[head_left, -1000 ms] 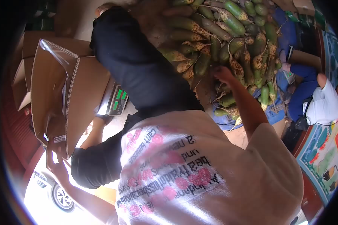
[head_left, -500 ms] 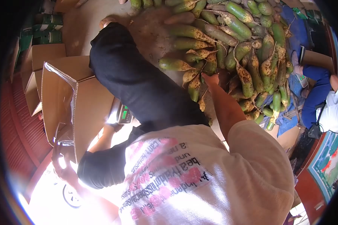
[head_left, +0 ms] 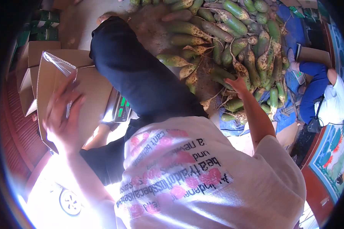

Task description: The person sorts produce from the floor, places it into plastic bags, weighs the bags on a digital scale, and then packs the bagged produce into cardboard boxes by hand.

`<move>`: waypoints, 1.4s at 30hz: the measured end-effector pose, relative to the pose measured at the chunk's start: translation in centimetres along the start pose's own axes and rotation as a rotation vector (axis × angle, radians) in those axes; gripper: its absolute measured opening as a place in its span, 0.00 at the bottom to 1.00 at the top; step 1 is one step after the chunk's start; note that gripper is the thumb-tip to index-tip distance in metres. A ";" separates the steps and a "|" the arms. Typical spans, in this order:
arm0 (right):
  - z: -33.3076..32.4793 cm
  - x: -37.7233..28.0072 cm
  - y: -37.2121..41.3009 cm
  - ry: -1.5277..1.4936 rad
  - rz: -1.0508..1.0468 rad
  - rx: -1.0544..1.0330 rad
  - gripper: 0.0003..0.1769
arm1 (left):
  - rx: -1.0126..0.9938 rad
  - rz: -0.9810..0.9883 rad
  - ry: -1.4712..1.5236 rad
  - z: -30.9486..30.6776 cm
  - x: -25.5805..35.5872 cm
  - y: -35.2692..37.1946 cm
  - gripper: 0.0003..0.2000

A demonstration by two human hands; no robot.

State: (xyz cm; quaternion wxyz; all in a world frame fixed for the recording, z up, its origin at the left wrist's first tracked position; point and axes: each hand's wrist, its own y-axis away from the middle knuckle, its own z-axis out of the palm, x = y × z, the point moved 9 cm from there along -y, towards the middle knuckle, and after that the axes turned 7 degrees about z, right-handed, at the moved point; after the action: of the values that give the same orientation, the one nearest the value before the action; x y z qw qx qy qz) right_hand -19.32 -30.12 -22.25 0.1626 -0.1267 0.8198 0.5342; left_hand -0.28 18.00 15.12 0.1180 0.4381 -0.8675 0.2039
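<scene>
My left hand [head_left: 67, 118] is raised at the mouth of an open cardboard box [head_left: 90, 95], fingers spread and slightly blurred, holding nothing. Clear plastic [head_left: 59, 63] shows along the box's upper edge. My right hand [head_left: 237, 84] is closed round one end of a green radish [head_left: 219, 74] at the near side of a big heap of radishes [head_left: 252, 57]. Other radishes, with thin roots and yellowed, spotted ends, lie close around that hand.
A scale with a lit green display [head_left: 122, 107] stands beside the box, next to my bent leg [head_left: 141, 72]. More cardboard [head_left: 34, 76] and green cartons [head_left: 45, 28] are on the left. Another person [head_left: 334, 99] sits at the right, by a blue sheet [head_left: 294, 26].
My left hand has risen from the box's lower edge to its opening. My right hand has moved right and now holds a radish. The view has shifted slightly.
</scene>
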 end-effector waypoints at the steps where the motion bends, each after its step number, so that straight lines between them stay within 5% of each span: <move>1: -0.7 -1.5 1.5 0.018 -0.060 -0.029 0.39 | -0.029 0.045 0.045 1.1 1.1 -1.5 0.11; 9: -8.6 -16.9 12.8 0.451 -0.409 -0.045 0.37 | -0.154 0.249 0.596 11.5 6.6 -8.6 0.12; 12: -9.5 -22.0 18.3 -0.212 -0.834 -0.314 0.35 | -0.226 0.093 0.713 14.2 5.8 -9.1 0.13; 15: -2.4 -18.9 9.8 -0.617 -0.729 -0.479 0.29 | -0.214 -0.071 0.832 17.1 3.3 -9.2 0.13; 19: 3.4 -21.3 7.2 -0.512 -0.459 -0.429 0.33 | -0.209 -0.161 0.763 17.6 2.3 -10.3 0.16; 23: 5.1 -26.0 12.1 -0.044 -0.755 -0.366 0.41 | -0.239 -0.214 0.852 18.5 3.9 -12.4 0.25; 25: 5.7 -27.3 14.3 0.020 -0.812 -0.373 0.45 | -0.095 -0.129 0.926 18.4 5.8 -13.8 0.25; 28: 5.9 -28.1 15.8 0.155 -0.917 -0.308 0.47 | -0.131 -0.038 1.111 19.2 7.4 -14.7 0.23; 34: 5.6 -27.9 17.0 0.236 -0.969 -0.147 0.49 | -0.105 -0.456 1.148 21.5 5.1 -13.9 0.14; 36: 6.3 -26.7 15.8 0.111 -0.781 -0.390 0.48 | -0.095 -0.527 1.143 22.7 4.5 -14.1 0.13; 42: 7.3 -25.9 15.7 -0.256 -0.385 -1.002 0.39 | -0.277 -0.565 1.955 26.0 7.6 -13.2 0.28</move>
State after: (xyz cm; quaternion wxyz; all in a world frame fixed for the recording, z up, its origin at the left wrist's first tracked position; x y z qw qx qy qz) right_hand -0.61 -16.29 -1.48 0.2757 -0.2700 0.4011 0.8308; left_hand 5.19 -6.32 -1.73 0.8663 0.2512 -0.2730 0.3346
